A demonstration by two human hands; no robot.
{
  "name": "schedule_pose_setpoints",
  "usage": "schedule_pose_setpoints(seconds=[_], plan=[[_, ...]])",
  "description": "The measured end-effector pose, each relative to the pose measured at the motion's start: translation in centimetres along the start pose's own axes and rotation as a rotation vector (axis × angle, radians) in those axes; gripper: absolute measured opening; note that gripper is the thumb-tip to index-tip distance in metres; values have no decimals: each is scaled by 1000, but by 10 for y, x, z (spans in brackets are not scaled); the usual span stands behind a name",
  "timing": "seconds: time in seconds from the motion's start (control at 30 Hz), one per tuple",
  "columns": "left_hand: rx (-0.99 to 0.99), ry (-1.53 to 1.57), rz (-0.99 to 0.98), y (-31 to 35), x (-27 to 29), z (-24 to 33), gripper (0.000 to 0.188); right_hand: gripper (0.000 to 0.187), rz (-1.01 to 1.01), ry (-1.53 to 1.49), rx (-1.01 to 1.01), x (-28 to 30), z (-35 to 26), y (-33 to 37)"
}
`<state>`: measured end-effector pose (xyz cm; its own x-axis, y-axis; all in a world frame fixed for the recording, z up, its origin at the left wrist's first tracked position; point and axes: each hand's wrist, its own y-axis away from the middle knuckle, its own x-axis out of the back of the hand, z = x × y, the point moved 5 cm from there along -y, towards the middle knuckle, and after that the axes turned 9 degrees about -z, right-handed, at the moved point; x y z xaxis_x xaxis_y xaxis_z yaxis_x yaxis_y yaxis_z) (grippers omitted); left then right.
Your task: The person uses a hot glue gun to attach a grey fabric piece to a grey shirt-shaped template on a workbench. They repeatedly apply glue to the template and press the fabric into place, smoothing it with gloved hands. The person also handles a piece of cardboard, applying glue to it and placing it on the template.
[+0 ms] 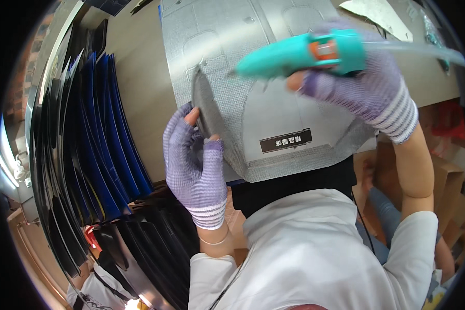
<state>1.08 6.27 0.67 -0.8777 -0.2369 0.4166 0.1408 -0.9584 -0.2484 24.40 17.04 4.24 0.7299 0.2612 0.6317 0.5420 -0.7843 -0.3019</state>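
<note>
One black label (285,140) on grey panel (274,111)

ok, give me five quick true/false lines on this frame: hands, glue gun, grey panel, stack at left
1. The right hand holds a teal glue gun. True.
2. The left hand is bare. False: it wears a purple fingerless glove.
3. The left hand grips the edge of a grey flap on the grey panel. True.
4. The glue gun's nozzle points to the person's right. False: it points left, toward the flap.
5. The stack of sheets at left is red. False: they are blue and black.
</note>
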Motion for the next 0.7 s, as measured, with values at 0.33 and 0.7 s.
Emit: schedule_pose_setpoints(seconds=[0.33,0.7], plan=[[-123,-391,-326,-27,-20,8,41,33,157,128,-86,18,11,19],[-136,-433,-378,-32,-29,13,34,31,130,216,-65,20,12,18]])
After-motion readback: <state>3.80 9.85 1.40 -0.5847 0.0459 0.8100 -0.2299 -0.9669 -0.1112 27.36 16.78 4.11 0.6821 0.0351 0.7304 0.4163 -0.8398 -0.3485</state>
